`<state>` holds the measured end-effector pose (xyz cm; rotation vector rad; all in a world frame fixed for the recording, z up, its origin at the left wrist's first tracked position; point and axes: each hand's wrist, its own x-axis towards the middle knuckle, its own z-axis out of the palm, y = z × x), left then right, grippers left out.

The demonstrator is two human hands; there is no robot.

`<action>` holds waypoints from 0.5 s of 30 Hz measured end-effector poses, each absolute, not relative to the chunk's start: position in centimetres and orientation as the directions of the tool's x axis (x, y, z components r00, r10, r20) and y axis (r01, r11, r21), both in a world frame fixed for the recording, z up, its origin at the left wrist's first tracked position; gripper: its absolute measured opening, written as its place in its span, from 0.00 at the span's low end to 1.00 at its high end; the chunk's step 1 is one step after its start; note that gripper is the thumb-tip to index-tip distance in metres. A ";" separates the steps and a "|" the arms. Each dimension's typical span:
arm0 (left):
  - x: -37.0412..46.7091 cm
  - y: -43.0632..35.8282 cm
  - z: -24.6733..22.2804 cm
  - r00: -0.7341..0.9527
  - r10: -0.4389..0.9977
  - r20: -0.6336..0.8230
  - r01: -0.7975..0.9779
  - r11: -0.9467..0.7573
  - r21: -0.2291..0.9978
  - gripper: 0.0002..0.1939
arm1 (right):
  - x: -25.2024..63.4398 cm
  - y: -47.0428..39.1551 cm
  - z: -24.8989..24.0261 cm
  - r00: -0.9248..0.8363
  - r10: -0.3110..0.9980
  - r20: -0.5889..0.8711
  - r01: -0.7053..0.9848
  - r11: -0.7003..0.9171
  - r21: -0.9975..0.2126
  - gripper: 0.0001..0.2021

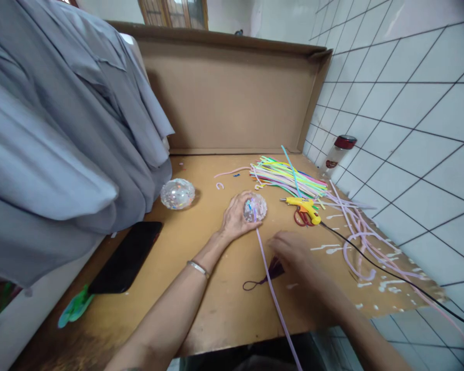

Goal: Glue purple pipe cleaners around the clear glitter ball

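Lilac, thin strip (272, 291) ran from a clear, textured round ball (260, 207) gripped by the left hand (236, 217) over tan tabletop (220, 319), presumably a steadying step, calling next for a firm hold; grip of the blurred right hand (292, 250) could not be told.

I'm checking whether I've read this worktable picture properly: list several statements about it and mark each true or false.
1. The left hand holds a clear, shiny-flecked round ball. True.
2. The flat black phone lies right of the yellow glue gun. False: the phone lies left of the glue gun.
3. A long, thin lilac strip runs down from beside the ball. True.
4. The silver metal bracelet is on the right wrist. False: the bracelet is on the left wrist.
5. A clear jar with a dark red lid is beside the white tiled wall. True.
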<state>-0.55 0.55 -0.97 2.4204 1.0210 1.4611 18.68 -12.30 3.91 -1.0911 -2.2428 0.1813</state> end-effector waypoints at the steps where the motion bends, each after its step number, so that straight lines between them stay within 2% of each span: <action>1: -0.5 0.5 -1.0 0.300 0.609 0.734 0.478 -0.762 0.438 0.44 | 18.6 -12.2 3.4 -0.567 0.711 0.416 0.709 0.678 -0.193 0.10; 3: -0.5 0.5 -0.9 0.295 0.606 0.739 0.476 -0.764 0.437 0.44 | 18.2 -11.5 2.6 -0.694 0.664 0.278 0.710 0.695 0.111 0.09; 4: -0.5 0.4 -0.9 0.292 0.605 0.741 0.475 -0.764 0.437 0.44 | 17.9 -11.0 2.3 -0.733 0.645 0.217 0.680 0.701 0.214 0.09; 6: -0.6 0.3 -0.8 0.291 0.609 0.738 0.478 -0.760 0.440 0.43 | 17.5 -9.9 1.9 -0.795 0.592 0.132 0.598 0.731 0.330 0.09; 11: -0.6 0.3 -0.8 0.288 0.610 0.738 0.480 -0.759 0.440 0.43 | 17.7 -8.1 2.0 -0.875 0.475 0.091 0.475 0.806 0.353 0.10; 13: -0.6 0.4 -0.8 0.280 0.613 0.739 0.481 -0.756 0.444 0.43 | 18.4 -8.2 1.9 -0.887 0.441 0.133 0.460 0.834 0.303 0.11; 15: -0.5 0.4 -0.8 0.269 0.621 0.736 0.476 -0.750 0.458 0.43 | 19.3 -8.5 1.4 -0.863 0.430 0.265 0.481 0.859 0.173 0.12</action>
